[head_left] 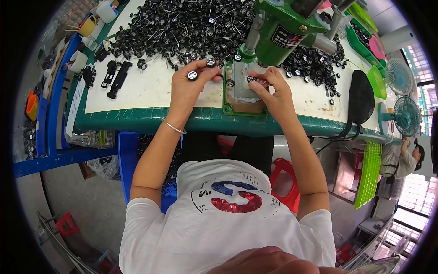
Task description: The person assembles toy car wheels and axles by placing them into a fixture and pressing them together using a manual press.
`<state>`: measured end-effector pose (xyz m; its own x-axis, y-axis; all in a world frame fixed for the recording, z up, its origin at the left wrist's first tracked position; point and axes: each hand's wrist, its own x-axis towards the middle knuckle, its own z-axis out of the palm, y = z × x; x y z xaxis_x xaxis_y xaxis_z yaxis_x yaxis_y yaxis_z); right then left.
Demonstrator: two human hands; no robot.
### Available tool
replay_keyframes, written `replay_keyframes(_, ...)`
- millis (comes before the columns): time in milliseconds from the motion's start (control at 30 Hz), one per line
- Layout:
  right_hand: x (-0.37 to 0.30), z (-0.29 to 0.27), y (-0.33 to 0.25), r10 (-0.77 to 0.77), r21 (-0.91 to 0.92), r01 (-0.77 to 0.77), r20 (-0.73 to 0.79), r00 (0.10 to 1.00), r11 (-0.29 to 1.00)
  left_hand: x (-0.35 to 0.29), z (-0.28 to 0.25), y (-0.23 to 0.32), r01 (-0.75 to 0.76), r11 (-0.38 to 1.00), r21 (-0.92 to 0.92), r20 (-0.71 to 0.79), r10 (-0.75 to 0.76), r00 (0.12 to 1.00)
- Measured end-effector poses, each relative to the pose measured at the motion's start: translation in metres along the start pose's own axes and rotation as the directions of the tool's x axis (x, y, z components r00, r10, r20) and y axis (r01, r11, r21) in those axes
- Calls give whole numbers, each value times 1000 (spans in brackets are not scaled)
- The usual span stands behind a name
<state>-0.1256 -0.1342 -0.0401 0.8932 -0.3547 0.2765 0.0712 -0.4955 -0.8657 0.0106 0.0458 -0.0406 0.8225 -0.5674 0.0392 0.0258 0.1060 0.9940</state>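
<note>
My left hand point(189, 86) is closed around small black toy wheels with silver hubs; one wheel point(192, 76) rests against the back of the fingers. Another wheel point(211, 63) sits at the fingertips, and a thin metal axle seems to stick out beside it. My right hand point(276, 91) pinches a small toy wheel point(251, 79) between thumb and fingers, over the grey metal plate point(243, 93) of a green bench press point(278, 39). A further small wheel point(230, 83) lies at the plate's left side. Part of what each hand holds is hidden by the fingers.
A large heap of wheels on axles point(182, 29) covers the back of the white table; loose wheels point(310, 66) lie right of the press. Black toy chassis parts point(119, 80) are at left. A black cloth-like object point(361, 98) hangs over the right edge. Another person point(406, 162) stands far right.
</note>
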Motion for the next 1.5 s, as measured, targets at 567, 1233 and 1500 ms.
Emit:
replay_keyframes(567, -4, -18, 17, 36, 175, -20, -92, 995, 984, -2, 46, 8, -307, 943, 132, 248, 269, 931)
replay_keyframes(1233, 138, -109, -156, 204, 935, -78, 7, 979, 345, 10, 54, 14, -259, 957, 133, 266, 217, 939)
replay_keyframes(1500, 102, -95, -157, -379, 190, 590, -606, 700, 785, 10, 54, 12, -248, 955, 164, 262, 200, 944)
